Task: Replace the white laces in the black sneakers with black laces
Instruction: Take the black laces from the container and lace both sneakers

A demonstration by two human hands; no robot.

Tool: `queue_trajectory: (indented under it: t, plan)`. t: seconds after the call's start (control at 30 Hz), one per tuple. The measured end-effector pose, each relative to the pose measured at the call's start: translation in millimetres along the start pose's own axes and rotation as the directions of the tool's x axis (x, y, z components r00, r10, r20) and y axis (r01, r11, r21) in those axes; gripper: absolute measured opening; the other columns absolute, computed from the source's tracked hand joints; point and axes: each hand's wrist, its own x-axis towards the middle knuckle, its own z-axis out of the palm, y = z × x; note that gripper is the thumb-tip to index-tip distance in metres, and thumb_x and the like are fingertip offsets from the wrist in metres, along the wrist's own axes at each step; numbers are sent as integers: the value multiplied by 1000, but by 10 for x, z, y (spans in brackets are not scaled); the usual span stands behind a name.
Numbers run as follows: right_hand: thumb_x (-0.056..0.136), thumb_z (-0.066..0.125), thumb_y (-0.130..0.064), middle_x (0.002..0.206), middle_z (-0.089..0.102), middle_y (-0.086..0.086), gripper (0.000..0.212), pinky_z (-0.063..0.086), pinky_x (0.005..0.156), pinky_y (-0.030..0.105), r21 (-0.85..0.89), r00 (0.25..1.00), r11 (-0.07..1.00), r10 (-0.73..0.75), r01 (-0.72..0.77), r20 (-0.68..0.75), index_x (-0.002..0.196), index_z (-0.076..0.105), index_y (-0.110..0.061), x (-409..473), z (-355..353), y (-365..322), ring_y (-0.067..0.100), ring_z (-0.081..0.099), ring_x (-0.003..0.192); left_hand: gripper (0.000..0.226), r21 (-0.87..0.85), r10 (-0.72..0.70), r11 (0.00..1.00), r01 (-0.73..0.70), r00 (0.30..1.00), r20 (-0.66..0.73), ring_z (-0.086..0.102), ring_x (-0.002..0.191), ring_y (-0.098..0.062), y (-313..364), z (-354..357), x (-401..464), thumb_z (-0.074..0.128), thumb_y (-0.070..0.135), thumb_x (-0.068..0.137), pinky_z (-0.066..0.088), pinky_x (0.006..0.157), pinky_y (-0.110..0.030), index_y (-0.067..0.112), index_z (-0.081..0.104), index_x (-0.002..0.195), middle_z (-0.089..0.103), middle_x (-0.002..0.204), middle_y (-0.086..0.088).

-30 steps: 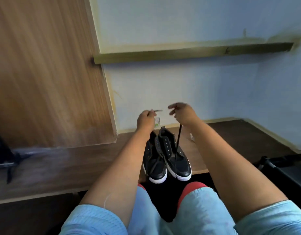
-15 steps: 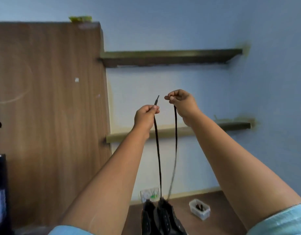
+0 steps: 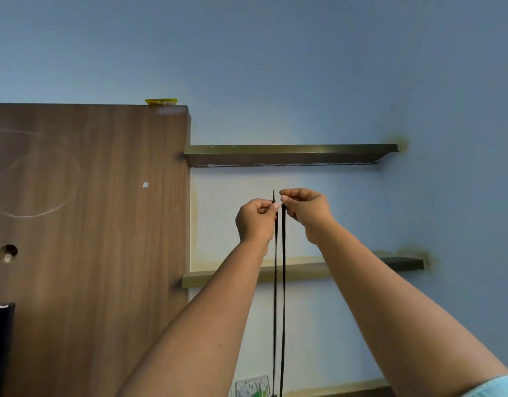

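Both my hands are raised high in front of the wall. My left hand (image 3: 255,220) pinches one end of a black lace (image 3: 283,296), whose stiff tip pokes up above the fingers. My right hand (image 3: 306,212) pinches the other end close beside it. The two strands hang straight down, side by side, between my forearms to the bottom edge of the view. The black sneakers are out of view below the frame.
A tall brown wooden panel (image 3: 89,239) fills the left side. Two narrow wall shelves, an upper shelf (image 3: 290,156) and a lower shelf (image 3: 401,263), jut from the blue wall behind my hands. A wall socket (image 3: 251,385) sits at the bottom.
My view has tilted up, so the sneakers dropped out of sight. Both hands rose with the lace ends and moved closer together; the strands now hang taut and parallel.
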Motion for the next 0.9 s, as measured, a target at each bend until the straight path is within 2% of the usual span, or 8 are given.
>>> queue_trajectory:
  t: [0.3, 0.4, 0.5, 0.57, 0.67, 0.9]
  plan:
    - [85, 71, -6, 86, 72, 2, 12, 52, 83, 26, -11, 1000, 1000, -14, 14, 12, 90, 73, -17, 17, -14, -88, 15, 63, 85, 10, -16, -6, 1000, 7, 998, 69, 66, 72, -15, 35, 38, 13, 66, 16, 90, 57, 78, -30, 17, 70, 82, 70, 78, 1]
    - [84, 71, -4, 86, 72, 4, 20, 51, 81, 24, 42, 1000, 999, 8, -8, 2, 100, 68, -15, 17, -37, -97, 17, 65, 87, 9, -18, -14, 1000, 16, 998, 66, 68, 72, -16, 30, 69, -2, 64, 16, 92, 58, 76, -30, 16, 69, 85, 71, 83, -1]
    - [82, 73, -4, 83, 73, 5, 32, 51, 83, 26, 105, 999, 994, 36, -34, -16, 111, 62, -13, 11, -39, -92, 20, 69, 91, 9, -32, -22, 999, 24, 998, 65, 66, 67, -12, 50, 101, -35, 62, 17, 94, 55, 66, -25, 13, 68, 89, 71, 85, -3]
    - [82, 73, -3, 83, 73, 5, 33, 52, 91, 31, 129, 999, 991, 47, -44, -17, 110, 59, -14, 2, -34, -81, 23, 68, 96, 9, -37, -24, 999, 26, 998, 60, 62, 62, -10, 54, 119, -49, 60, 18, 95, 50, 60, -24, 13, 67, 90, 71, 84, -3]
    - [82, 72, -1, 84, 73, 7, 35, 51, 96, 35, 163, 998, 985, 60, -57, -14, 109, 56, -15, -2, -33, -55, 27, 67, 101, 10, -25, -23, 999, 25, 998, 62, 61, 61, -9, 46, 115, -66, 59, 19, 95, 48, 60, -25, 14, 65, 89, 71, 86, -2]
    - [85, 68, 2, 86, 72, 9, 35, 51, 95, 31, 270, 998, 962, 55, -51, -9, 112, 52, -12, -35, -52, -4, 26, 68, 100, 10, -10, -9, 1000, 10, 997, 72, 63, 64, -9, 29, 112, -72, 60, 19, 94, 48, 62, -25, 13, 67, 90, 72, 86, -2]
